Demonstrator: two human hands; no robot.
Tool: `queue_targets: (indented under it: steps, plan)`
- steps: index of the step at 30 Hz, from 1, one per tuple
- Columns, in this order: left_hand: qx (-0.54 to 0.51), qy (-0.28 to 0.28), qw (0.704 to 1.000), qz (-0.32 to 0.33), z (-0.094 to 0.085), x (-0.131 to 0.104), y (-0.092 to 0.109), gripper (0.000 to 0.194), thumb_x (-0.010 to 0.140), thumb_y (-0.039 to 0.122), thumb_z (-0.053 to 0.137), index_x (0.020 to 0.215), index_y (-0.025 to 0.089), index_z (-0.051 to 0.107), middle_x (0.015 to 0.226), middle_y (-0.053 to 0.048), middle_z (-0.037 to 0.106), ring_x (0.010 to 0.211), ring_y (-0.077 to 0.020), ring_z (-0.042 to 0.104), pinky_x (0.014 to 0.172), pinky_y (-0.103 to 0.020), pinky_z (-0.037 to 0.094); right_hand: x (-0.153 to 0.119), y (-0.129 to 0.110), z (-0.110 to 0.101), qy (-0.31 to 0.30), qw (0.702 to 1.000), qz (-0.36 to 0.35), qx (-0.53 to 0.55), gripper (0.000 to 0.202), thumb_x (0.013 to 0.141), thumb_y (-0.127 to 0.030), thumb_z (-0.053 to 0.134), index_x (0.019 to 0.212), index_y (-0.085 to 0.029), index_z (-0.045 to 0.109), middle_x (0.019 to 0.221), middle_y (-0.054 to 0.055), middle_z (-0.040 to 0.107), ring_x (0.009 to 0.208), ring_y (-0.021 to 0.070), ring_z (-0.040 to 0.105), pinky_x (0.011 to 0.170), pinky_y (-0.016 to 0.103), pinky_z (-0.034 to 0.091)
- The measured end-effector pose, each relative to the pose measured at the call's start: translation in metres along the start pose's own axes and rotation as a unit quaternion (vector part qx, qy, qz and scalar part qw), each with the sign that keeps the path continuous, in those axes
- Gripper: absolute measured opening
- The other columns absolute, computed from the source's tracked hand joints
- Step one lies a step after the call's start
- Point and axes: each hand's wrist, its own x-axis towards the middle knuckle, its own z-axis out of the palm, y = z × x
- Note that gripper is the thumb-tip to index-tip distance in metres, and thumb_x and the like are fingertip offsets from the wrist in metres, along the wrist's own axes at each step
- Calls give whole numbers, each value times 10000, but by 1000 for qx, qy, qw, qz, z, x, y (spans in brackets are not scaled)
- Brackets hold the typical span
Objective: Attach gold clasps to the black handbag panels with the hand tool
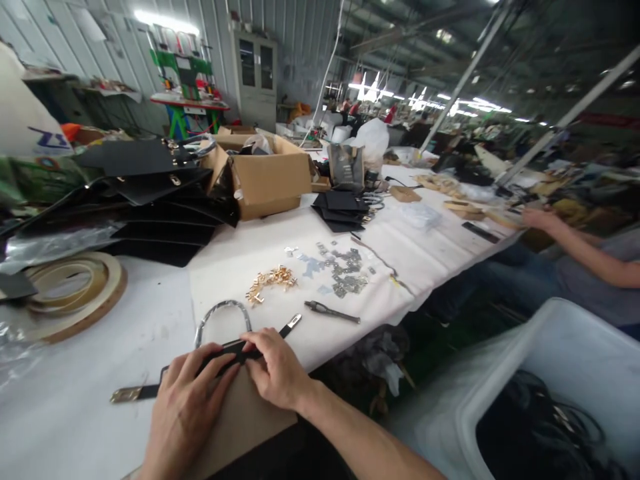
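Note:
Both my hands are on a black bag piece (265, 453) with a beige panel, at the near edge of the table. My left hand (193, 393) presses its fingers along the black top edge. My right hand (275, 370) pinches the same edge near its middle. A black strap with metal ends (127, 394) sticks out on both sides. Behind my fingers a wrapped, looped handle (223, 305) stands up. Gold fasteners (273, 283) and small metal plates (350, 270) lie scattered beyond, with a dark pen-like tool (331, 311) on the right.
Tape rolls (83, 293) and stacked black bag pieces (160, 213) are at the left. A cardboard box (270, 177) stands behind, near smaller black pieces (340, 210). At the right are a pale bin (480, 373) holding dark items and another person's hand (540, 219).

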Motion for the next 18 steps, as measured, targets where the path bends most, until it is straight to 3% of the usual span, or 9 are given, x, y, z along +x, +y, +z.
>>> queue_targets:
  steps: [5, 8, 10, 13, 16, 18]
  plan:
    - [11, 16, 1000, -11, 6, -6, 0, 320, 1030, 481, 500, 1121, 295, 744, 1257, -76, 668, 1027, -276, 609, 910, -440, 516, -8, 1, -25, 24, 996, -15, 83, 476, 917, -155, 623, 1375, -263, 548, 1147, 53, 652, 957, 177, 647, 912, 332, 566]
    - [21, 22, 999, -29, 5, -6, 5, 292, 1029, 465, 509, 1095, 293, 735, 1253, -73, 662, 1022, -282, 597, 901, -447, 512, -12, 14, -65, 89, 994, 3, 61, 263, 955, -206, 606, 1213, -252, 629, 1067, 46, 654, 896, 168, 654, 857, 320, 565]
    - [28, 25, 999, -29, 5, -5, 7, 279, 1029, 456, 514, 1087, 294, 733, 1251, -65, 667, 1028, -283, 593, 898, -444, 511, -14, 32, -98, 158, 986, 53, 30, 132, 965, -270, 617, 1088, -237, 648, 1006, 44, 661, 887, 178, 660, 828, 314, 562]
    - [37, 26, 999, -24, 6, -5, 8, 274, 1027, 461, 522, 1089, 296, 731, 1250, -47, 684, 1041, -282, 594, 913, -438, 507, -14, 67, -148, 220, 963, 153, 0, 185, 933, -383, 662, 1021, -221, 651, 967, 53, 700, 888, 206, 683, 818, 325, 566]
    - [47, 26, 998, -17, 9, -7, 5, 266, 1022, 469, 536, 1081, 301, 733, 1249, -30, 703, 1061, -283, 598, 925, -432, 503, -11, 95, -185, 184, 962, 199, -34, 235, 901, -416, 676, 1014, -210, 684, 968, 60, 736, 879, 219, 698, 823, 342, 569]
    - [50, 25, 998, -9, 10, -9, 3, 247, 1017, 463, 550, 1077, 314, 737, 1254, -16, 709, 1075, -279, 603, 927, -422, 499, -8, 106, -199, 145, 966, 201, -73, 213, 895, -386, 669, 1011, -211, 706, 963, 53, 745, 865, 213, 697, 817, 345, 564]
